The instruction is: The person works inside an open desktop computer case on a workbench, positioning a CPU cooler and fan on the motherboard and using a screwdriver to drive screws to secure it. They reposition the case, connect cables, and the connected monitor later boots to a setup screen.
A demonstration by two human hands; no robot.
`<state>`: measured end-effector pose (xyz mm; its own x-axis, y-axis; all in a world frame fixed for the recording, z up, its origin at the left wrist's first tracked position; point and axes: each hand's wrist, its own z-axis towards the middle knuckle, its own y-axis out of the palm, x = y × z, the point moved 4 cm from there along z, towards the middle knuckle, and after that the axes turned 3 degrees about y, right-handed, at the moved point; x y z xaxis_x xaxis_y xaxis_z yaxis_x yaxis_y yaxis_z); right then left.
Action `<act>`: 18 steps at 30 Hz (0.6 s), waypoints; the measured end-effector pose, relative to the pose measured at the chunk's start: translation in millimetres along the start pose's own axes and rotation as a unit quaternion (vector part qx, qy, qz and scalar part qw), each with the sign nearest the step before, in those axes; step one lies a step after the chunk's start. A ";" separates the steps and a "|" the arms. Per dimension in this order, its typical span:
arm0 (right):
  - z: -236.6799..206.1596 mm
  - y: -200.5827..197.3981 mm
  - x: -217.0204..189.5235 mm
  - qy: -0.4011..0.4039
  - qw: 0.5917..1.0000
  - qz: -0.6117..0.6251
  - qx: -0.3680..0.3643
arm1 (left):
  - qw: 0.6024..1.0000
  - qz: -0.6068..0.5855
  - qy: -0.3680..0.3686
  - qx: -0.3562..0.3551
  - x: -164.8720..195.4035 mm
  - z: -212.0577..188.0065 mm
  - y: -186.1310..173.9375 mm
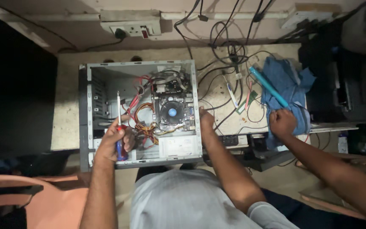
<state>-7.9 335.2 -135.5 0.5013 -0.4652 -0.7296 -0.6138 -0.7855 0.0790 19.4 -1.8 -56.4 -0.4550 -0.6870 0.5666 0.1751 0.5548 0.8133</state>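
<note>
Left hand (116, 138) grips a screwdriver (119, 127) upright inside the open computer case (90, 101), right hand (206, 118) clasps the case's rim; side panel off, motherboard (172, 111) still mounted between them.

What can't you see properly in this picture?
All in the head view:
- Screwdriver: the left hand covers most of its handle.
- Right hand: its fingertips are hidden at the computer case wall, so its grip is unclear.
- Another person's hand: it hides whatever lies under it on the blue cloth.
- Motherboard: its parts are too small to tell.
- Far left: too dark.
</note>
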 end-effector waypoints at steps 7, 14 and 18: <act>11.5 0.0 -6.9 -0.177 0.977 -0.108 0.046 | 1.000 -0.001 0.027 -0.009 0.6 0.4 2.4; 9.2 -13.6 -5.9 -0.064 0.989 0.109 0.075 | 0.999 -0.013 0.014 -0.039 2.0 0.5 5.0; 0.5 -5.3 -10.0 -0.021 0.967 0.252 -0.019 | 0.998 -0.045 -0.007 -0.044 2.0 2.5 -0.2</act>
<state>-10.0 344.2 -129.0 0.1180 -0.7771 -0.6182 -0.7510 -0.4771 0.4564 16.3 -2.1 -55.7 -0.4852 -0.7251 0.4886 0.2091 0.4464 0.8701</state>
